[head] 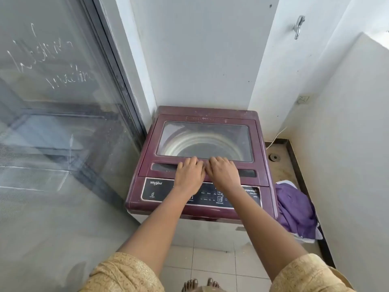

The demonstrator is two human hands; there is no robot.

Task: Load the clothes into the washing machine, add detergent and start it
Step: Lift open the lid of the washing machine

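Maroon washing machine (202,144), lid shut, left hand (189,175), right hand (224,175), both flat on lid

One washer (202,163), with one lid (205,142) and one control panel (200,193). Two hands: the left hand (189,174) and the right hand (224,173). One heap of purple cloth (295,209). One tap (299,26) on the wall. One glass door (52,102). One floor drain (274,158). Two bare feet (201,284).

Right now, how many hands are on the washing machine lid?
2: the left hand and the right hand lie side by side on the front edge of the closed lid, fingers by its handle recess.
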